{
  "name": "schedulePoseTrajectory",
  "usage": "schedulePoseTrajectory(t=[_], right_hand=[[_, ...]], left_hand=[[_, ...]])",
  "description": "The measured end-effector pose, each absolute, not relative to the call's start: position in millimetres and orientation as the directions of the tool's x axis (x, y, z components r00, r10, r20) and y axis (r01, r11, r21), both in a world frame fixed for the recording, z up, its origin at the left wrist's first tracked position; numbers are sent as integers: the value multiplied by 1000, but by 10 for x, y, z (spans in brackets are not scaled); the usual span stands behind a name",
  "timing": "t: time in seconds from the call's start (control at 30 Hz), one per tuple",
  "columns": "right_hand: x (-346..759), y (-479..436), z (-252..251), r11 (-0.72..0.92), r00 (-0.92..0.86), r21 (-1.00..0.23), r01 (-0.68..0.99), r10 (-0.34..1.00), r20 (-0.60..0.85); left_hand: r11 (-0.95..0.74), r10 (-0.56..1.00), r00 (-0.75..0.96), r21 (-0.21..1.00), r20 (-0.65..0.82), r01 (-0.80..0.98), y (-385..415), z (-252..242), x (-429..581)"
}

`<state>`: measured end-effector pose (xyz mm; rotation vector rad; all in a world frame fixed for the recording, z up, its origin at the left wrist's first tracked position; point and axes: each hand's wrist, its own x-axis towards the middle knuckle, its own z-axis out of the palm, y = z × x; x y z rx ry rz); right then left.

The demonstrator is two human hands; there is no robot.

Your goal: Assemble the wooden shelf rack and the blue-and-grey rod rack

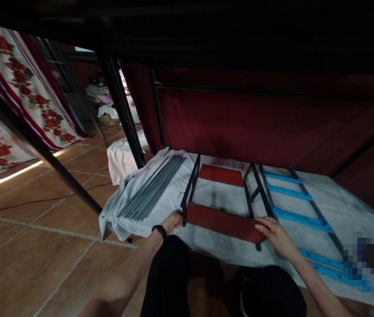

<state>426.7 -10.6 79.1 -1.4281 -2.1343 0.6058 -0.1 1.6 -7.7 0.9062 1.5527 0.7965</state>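
Note:
A black metal frame (252,182) stands on a light cloth, with two red-brown boards fixed across it. The front board (225,221) is the nearer one and the rear board (220,175) lies behind it. At the frame's front left corner, my left hand (174,220) is closed, its fingertips touching the black leg; any small thing inside them is hidden. My right hand (272,230) grips the right end of the front board, where it meets the frame's right side, with some fingers bent over the edge and others hidden.
Several grey metal rods (154,189) lie bundled to the left. On the right rests a ladder-like piece with blue slats (301,219). A dark overhead surface, a black post (126,110) and a slanting bar (38,154) frame the space. A cable (48,200) crosses the tiled floor.

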Motion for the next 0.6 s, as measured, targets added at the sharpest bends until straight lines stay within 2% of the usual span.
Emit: schedulePoseTrajectory(t=[0.2,0.43,0.6], right_hand=[[4294,-114,783,350,-313,-633,691,934,174],[4307,-103,765,349,-317,-651,674,933,173],[4259,-131,808,349,-307,-647,678,934,182]], left_hand=[[396,917,-92,913,-388,97,-110,0,-64],[344,924,-179,939,-338,5,-79,-2,3],[335,928,-166,942,-333,-14,-125,40,18]])
